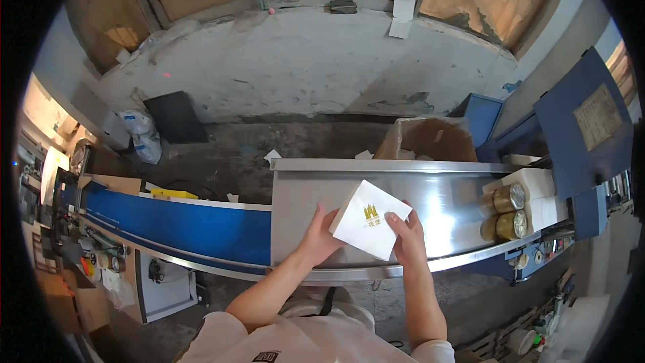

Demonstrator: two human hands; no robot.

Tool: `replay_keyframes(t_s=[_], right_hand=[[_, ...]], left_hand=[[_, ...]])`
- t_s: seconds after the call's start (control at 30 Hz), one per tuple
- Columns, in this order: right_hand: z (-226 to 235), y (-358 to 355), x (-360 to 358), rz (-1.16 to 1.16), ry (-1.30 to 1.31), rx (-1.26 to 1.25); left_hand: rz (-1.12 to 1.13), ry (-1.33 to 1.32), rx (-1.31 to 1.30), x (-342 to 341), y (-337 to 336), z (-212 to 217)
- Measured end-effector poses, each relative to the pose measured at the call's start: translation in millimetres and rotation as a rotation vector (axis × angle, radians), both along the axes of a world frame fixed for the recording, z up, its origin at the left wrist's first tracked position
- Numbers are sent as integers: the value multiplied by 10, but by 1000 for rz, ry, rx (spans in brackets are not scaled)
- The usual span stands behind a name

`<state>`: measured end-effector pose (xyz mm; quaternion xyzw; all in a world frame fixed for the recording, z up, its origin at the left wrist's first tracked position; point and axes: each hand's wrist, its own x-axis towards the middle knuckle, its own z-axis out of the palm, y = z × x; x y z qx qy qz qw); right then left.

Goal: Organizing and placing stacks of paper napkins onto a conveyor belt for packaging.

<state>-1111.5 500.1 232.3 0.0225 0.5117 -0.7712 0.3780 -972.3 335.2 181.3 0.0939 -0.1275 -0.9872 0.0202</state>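
Between my two hands is a square white stack of paper napkins (359, 228) with a gold castle-like print on its top face. It is turned cornerwise above the steel table (309, 191). My left hand (324, 236) supports its left side, the thumb pointing up and apart from it, the fingers partly hidden beneath. My right hand (408, 238) grips the right side, thumb lying on the top face near the print.
A blue conveyor belt (181, 225) adjoins the table on the left. At its right end stand several gold-ended cylinders (510, 224) beside white stacks (543, 198). Beyond the table are a large cardboard box (430, 136) and a blue machine panel (584, 117).
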Motion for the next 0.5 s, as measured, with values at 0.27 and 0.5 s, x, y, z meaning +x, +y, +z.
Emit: replay_keyframes(t_s=[0.27,0.5], right_hand=[[-100,-416,531,145,189,43],[-124,-1109,1288,429,92,-163]], left_hand=[[334,-451,-753,705,-43,275],[505,-427,-933,1869,-575,397]])
